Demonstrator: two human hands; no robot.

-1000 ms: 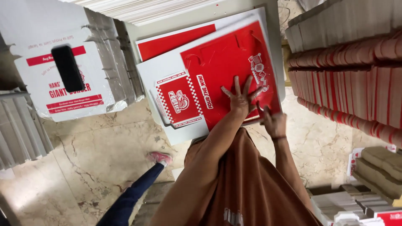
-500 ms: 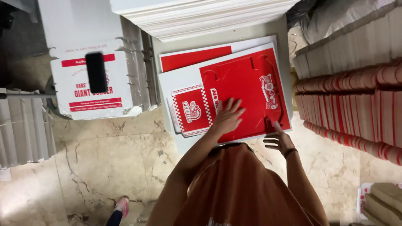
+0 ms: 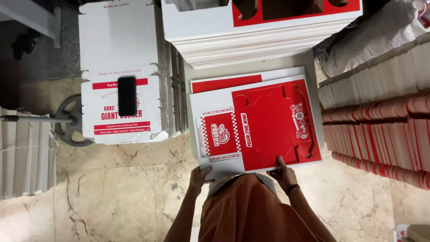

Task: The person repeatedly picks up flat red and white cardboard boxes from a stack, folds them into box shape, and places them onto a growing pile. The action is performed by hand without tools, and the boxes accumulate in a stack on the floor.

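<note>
A black phone rests on the white box stack at left. The left hand pinches the near edge of the red-and-white carton sheet, lying on a pile (on the floor); the right hand presses flat, fingers open. A lopsided pull could skew or crease it.

I see a flat red-and-white carton sheet at centre on a low stack, white-and-red box blanks far left under a dark phone screen, tall white stack far, red-edged cartons right
</note>
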